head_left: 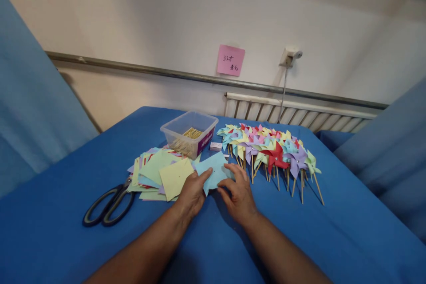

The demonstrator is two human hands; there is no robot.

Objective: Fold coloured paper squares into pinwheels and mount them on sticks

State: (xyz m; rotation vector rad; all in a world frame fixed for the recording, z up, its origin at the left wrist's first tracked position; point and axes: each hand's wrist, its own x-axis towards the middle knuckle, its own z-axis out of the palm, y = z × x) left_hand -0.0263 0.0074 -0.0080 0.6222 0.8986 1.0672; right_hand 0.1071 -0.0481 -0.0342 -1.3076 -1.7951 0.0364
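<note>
A light blue paper square [213,169] lies on the blue tablecloth [66,186] in front of me. My left hand [192,193] pinches its near left edge with thumb and fingers. My right hand [238,193] rests on its right side, fingers curled onto the paper. To the left of the hands lies a loose pile of coloured paper squares [159,172], with a yellow-green one on top. To the right stands a dense row of finished paper pinwheels on wooden sticks [269,151].
Black-handled scissors [109,204] lie at the left of the paper pile. A clear plastic box of wooden sticks [189,134] stands behind the pile, a small white box [215,145] beside it. A pink note [230,60] hangs on the wall above a radiator [299,113].
</note>
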